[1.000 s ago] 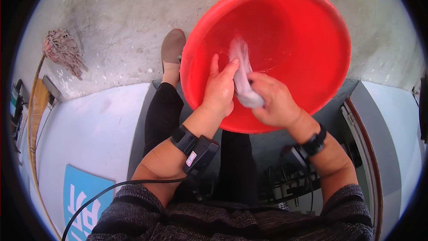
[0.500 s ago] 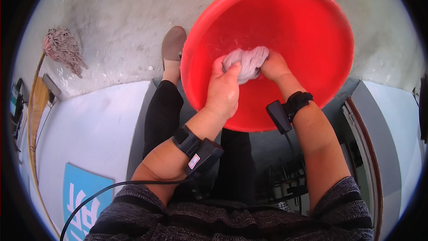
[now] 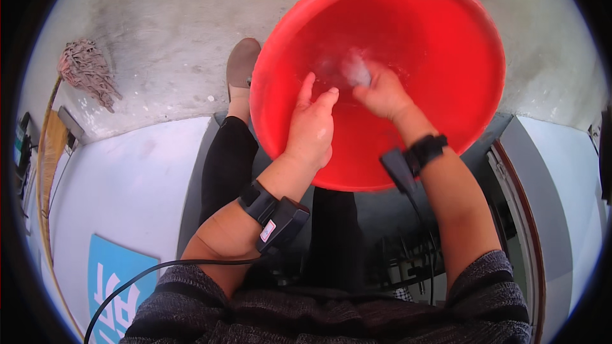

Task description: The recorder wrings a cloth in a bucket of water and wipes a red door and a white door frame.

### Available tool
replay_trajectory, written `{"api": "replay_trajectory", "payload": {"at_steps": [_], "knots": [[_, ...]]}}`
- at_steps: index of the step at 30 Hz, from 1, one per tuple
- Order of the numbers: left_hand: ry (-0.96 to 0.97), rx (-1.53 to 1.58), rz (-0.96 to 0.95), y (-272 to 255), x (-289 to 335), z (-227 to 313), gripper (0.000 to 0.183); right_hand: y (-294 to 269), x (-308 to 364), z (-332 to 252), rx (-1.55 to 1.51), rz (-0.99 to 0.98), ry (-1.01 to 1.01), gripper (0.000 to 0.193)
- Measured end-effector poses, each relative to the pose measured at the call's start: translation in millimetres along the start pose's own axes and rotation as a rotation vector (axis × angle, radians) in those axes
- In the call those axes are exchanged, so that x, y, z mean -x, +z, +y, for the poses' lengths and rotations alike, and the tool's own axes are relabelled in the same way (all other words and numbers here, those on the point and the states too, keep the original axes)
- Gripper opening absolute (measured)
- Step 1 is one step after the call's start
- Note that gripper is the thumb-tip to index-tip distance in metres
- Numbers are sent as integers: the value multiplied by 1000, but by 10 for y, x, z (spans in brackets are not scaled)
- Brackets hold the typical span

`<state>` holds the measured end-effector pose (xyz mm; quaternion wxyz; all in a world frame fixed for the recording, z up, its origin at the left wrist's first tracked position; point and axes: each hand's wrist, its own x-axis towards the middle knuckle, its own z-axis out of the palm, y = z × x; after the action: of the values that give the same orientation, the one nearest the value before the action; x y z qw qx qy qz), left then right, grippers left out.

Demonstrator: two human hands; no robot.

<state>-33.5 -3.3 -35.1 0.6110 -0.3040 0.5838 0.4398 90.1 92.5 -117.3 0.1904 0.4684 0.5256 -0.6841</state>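
Note:
A large red basin [image 3: 456, 111] is tilted in front of me, with rippling water [image 3: 408, 57] inside it. My right hand [image 3: 386, 95] is closed on a pale greyish cloth [image 3: 358, 71], which is smeared by motion and lies low in the basin by the water. To its left, my left hand [image 3: 310, 126] is held over the basin with thumb and a finger spread apart and nothing in it. The other fingers of that hand are partly hidden.
A mop [image 3: 86, 70] leans at the far left beside a broom [image 3: 56, 137]. My shoe [image 3: 243, 64] stands just left of the basin. Black devices are strapped to both forearms, and a cable [image 3: 159, 266] trails off the left one. A blue sign [image 3: 121, 280] is at the lower left.
Both hands gripped the bunched cloth before. My left hand has let go of it, and my right hand has carried it a little left and down into the basin.

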Motion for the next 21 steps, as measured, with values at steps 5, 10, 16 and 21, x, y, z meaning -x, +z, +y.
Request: {"api": "replay_trajectory", "payload": {"at_steps": [5, 10, 16, 21], "knots": [[19, 145, -6, -98, -108, -31, 69, 234, 1124, -669, 250, -29, -495, 28], [20, 163, -67, 31, -10, -64, 44, 291, 1068, -688, 264, 47, -637, 21], [21, 162, 10, -8, -147, -198, 42, 251, 114, 13, 195, 322, -158, 27], [105, -171, 103, 18, -47, -159, 53, -168, -344, 197, 606, 322, 238, 39]]}}
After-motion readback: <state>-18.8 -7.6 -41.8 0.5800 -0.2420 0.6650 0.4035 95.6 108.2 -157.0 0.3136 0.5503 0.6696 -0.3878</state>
